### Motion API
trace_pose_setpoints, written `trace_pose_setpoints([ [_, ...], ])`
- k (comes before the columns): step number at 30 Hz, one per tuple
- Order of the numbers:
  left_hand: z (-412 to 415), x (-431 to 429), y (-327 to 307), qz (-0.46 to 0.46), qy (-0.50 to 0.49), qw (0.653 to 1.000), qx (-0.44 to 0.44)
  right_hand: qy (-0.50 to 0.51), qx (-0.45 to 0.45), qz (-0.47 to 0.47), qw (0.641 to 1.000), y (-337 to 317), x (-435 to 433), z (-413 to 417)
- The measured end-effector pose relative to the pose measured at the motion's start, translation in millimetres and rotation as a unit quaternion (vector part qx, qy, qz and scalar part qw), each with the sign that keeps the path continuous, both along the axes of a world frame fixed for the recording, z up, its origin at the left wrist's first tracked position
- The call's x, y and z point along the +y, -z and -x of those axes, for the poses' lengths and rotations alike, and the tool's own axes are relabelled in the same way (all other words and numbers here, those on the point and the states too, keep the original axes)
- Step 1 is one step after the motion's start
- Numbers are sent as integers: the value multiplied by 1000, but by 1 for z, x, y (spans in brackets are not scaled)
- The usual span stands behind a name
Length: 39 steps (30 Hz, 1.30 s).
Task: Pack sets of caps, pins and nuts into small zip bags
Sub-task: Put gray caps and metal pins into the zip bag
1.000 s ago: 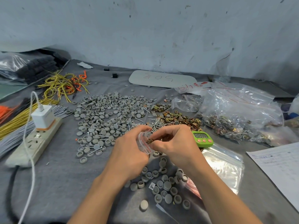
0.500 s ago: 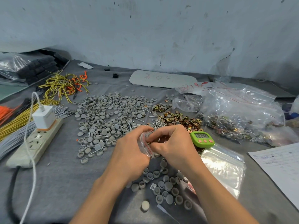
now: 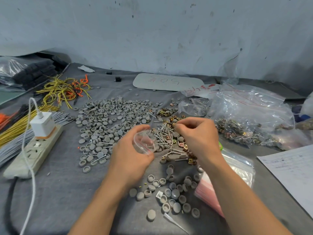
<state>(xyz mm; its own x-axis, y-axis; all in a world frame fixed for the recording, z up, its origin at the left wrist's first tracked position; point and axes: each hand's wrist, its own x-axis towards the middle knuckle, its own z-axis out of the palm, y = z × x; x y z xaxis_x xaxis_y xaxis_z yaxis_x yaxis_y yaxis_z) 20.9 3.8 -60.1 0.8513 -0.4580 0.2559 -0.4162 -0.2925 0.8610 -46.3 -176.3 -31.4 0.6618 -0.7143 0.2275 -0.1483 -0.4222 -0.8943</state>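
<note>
1. Our left hand (image 3: 130, 155) grips the small zip bag (image 3: 144, 144) just above the counter (image 3: 67, 192). Its thumb and fingers (image 3: 141, 128) curl round the rim, so the mouth stays wide and faces the other hand. We judge it is held this way so parts can drop straight in.
2. The bag's plastic is clear but crumpled, and we cannot tell whether anything lies inside it.
3. Our right hand (image 3: 199, 138) hovers over the mixed pile of pins (image 3: 163, 134) and nuts (image 3: 171, 120), just beside the bag. Its fingers are curled with the tips drawn together, and we cannot tell whether they pinch a part.
4. The stock lies loose on the counter, probably so single pieces can be picked quickly. A broad spread of caps (image 3: 108, 119) sits left of the bag, and a smaller cluster of caps (image 3: 171, 192) lies near us between the forearms.
5. A stack of empty bags (image 3: 208, 195) with pink strips lies partly under our right forearm, likely kept there so the next one is within reach.
6. Farther right, a large clear bag (image 3: 250, 119) holds a mass of what look like caps, pins and nuts. We take these for finished sets.
7. We judge that the bag in hand is mid-filling, because its mouth is unsealed.
</note>
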Motion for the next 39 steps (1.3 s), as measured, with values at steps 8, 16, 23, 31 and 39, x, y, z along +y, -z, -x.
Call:
trace_pose_setpoints([
  [8, -8, 5, -3, 181, -98, 978, 35, -8, 246, 197, 949, 10, -28, -22],
  [16, 5, 5, -6, 97, -124, 985, -71, -14, 305, 308, 901, 26, -19, -32],
  [23, -2, 1, -5, 86, -94, 988, -82, -35, 184, 89, 978, 14, -27, -14],
  [31, 3, -3, -11, 65, -50, 996, -36, -94, 89, -56, 990, 4, -24, 2],
  [39, 7, -3, -11, 35, -41, 998, -30, -123, 44, -148, 980, 6, -18, 6],
])
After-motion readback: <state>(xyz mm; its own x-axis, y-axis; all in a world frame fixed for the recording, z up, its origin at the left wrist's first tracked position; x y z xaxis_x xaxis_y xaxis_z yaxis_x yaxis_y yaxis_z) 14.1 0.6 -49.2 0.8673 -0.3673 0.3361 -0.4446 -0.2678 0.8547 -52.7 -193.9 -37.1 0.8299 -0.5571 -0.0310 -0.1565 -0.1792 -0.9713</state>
